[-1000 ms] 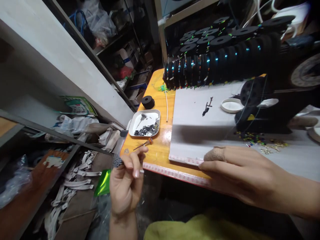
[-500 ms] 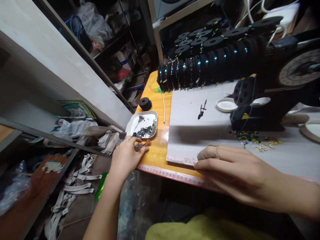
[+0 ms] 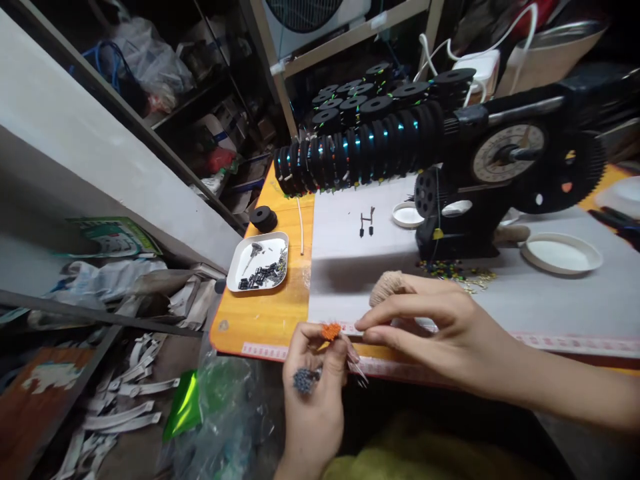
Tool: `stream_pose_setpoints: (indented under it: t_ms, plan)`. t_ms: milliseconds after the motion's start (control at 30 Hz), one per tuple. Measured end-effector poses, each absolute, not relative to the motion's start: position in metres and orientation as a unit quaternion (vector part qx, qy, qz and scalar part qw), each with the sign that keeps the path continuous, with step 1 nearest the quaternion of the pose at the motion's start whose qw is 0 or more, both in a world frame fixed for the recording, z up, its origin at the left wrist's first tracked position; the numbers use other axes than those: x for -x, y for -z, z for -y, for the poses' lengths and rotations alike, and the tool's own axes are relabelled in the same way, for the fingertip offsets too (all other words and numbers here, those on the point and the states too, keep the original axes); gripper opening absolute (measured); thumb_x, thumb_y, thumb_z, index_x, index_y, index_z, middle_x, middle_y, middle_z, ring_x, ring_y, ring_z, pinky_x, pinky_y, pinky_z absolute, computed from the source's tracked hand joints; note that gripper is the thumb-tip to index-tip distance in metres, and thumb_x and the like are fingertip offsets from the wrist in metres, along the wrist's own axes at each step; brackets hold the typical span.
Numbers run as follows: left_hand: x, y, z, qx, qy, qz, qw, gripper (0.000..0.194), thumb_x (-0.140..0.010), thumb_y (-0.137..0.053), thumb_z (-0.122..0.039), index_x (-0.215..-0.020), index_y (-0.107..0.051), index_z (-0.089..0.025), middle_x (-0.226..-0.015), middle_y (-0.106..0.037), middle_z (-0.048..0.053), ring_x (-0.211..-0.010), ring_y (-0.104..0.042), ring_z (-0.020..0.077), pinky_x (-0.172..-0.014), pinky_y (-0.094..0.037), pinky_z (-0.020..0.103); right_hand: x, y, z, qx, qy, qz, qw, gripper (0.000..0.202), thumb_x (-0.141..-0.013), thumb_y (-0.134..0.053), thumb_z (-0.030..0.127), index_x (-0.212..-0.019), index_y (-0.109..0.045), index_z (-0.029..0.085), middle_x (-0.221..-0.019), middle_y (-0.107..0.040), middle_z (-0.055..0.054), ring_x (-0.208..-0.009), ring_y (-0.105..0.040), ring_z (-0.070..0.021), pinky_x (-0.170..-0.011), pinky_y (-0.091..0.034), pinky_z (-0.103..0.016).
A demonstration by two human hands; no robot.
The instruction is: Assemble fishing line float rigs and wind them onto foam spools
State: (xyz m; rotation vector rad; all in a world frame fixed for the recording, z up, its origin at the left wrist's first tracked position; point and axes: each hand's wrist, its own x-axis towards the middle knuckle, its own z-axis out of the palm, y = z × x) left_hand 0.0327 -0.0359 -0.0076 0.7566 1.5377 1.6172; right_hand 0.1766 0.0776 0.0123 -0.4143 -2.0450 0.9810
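My left hand (image 3: 317,393) is closed at the table's front edge around small bundles of thin pins. One bundle has orange heads (image 3: 331,331), another has grey-blue heads (image 3: 303,381), and thin tips stick out on the right. Just to the right, my right hand (image 3: 430,313) has thumb and forefinger close together near the bundles; whether anything is between them is too small to tell. A beige cover (image 3: 386,288) wraps one of its fingertips. Small black parts (image 3: 367,223) lie on the white board (image 3: 335,267) beyond.
A white tray (image 3: 233,273) of small black pieces stands left, near black discs (image 3: 263,218). A black machine (image 3: 460,227) with a row of discs (image 3: 350,157) spans the back. Coloured beads (image 3: 450,270) and a round white dish (image 3: 561,253) lie to the right.
My left hand has moved right from beside the tray to the table edge, with the bundles in it. The right hand's fingers are now near it. The view has shifted right.
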Motion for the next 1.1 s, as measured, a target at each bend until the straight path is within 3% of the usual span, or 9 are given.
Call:
stream_pose_setpoints:
  t_ms: [100, 367, 700, 1100]
  plan:
    - [-0.049, 0.012, 0.032, -0.27, -0.644, -0.589, 0.407, 0.036, -0.083, -0.074, -0.051, -0.079, -0.058, -0.019, -0.063, -0.058, -0.004, -0.051, -0.045, 0.0068, -0.048, -0.036, 0.017, -0.177, -0.012, -0.079, 0.188, -0.417, 0.797, 0.393, 0.008, -0.089, -0.071, 0.019, -0.088, -0.079, 0.019, -0.075, -0.065, -0.003, -0.067, -0.061, -0.0102, -0.058, -0.049, -0.02]
    - [-0.059, 0.021, 0.032, -0.272, -0.65, -0.61, 0.362, 0.031, -0.083, -0.075, -0.049, -0.086, -0.064, -0.02, -0.075, -0.065, 0.0, -0.066, -0.062, 0.0131, -0.061, -0.048, 0.021, -0.178, -0.016, -0.073, 0.169, -0.41, 0.799, 0.406, 0.011, -0.091, -0.065, 0.015, -0.086, -0.075, 0.016, -0.075, -0.066, -0.004, -0.068, -0.061, -0.0109, -0.059, -0.049, -0.021]
    - [-0.036, 0.037, 0.048, -0.338, -0.696, -0.583, 0.248, 0.005, -0.094, -0.066, -0.026, -0.089, -0.066, -0.027, -0.084, -0.059, -0.002, -0.071, -0.053, 0.0109, -0.066, -0.043, 0.021, -0.178, -0.014, -0.077, 0.148, -0.346, 0.838, 0.396, 0.012, -0.091, -0.064, 0.012, -0.09, -0.075, 0.018, -0.079, -0.063, -0.003, -0.072, -0.061, -0.0101, -0.062, -0.049, -0.018]
    - [-0.037, 0.033, 0.042, -0.373, -0.695, -0.575, 0.217, 0.013, -0.093, -0.066, -0.025, -0.082, -0.064, -0.02, -0.075, -0.058, -0.001, -0.06, -0.049, 0.0095, -0.057, -0.041, 0.021, -0.18, -0.012, -0.075, 0.141, -0.341, 0.844, 0.39, 0.016, -0.093, -0.061, 0.011, -0.095, -0.073, 0.02, -0.082, -0.059, -0.003, -0.075, -0.059, -0.011, -0.063, -0.048, -0.02]
